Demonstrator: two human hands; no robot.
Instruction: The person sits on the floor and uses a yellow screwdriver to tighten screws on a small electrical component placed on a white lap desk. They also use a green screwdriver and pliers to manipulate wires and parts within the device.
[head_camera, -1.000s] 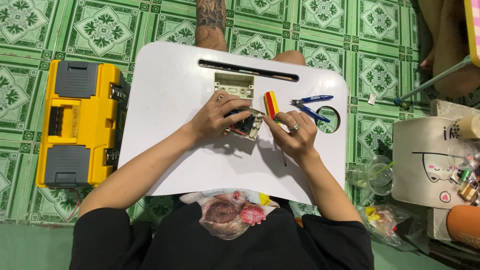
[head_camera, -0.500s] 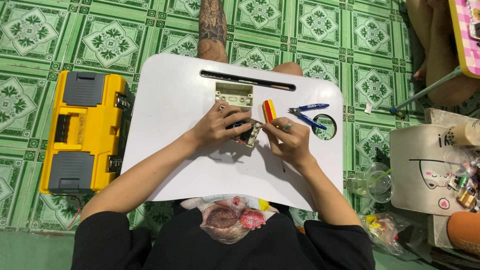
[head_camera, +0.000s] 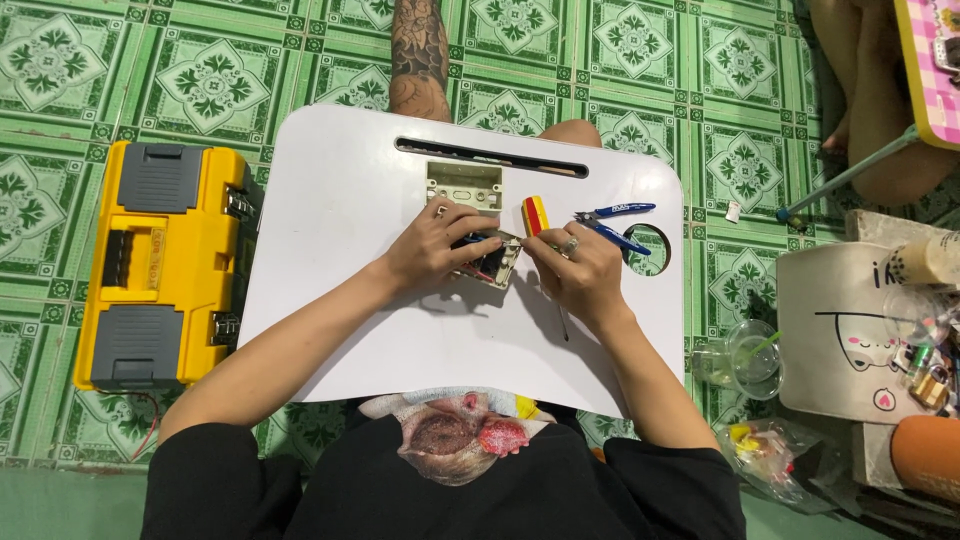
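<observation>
Between both hands, the white socket (head_camera: 497, 258) sits gripped by left hand (head_camera: 437, 245) and right hand (head_camera: 580, 272).

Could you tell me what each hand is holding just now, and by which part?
Left hand grips the small switch module by its top edge; what the right hand pinches cannot be told.

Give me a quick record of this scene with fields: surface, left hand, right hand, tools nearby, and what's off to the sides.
surface: white lap table over a green patterned tile floor
left hand: left hand grips a small electrical socket part with wires
right hand: right hand touches the same part; a thin tool shaft sticks out below it
tools nearby: red and yellow screwdriver handle; blue-handled pliers; beige box housing
sides: yellow toolbox on the left; clear plastic cup on the right
</observation>
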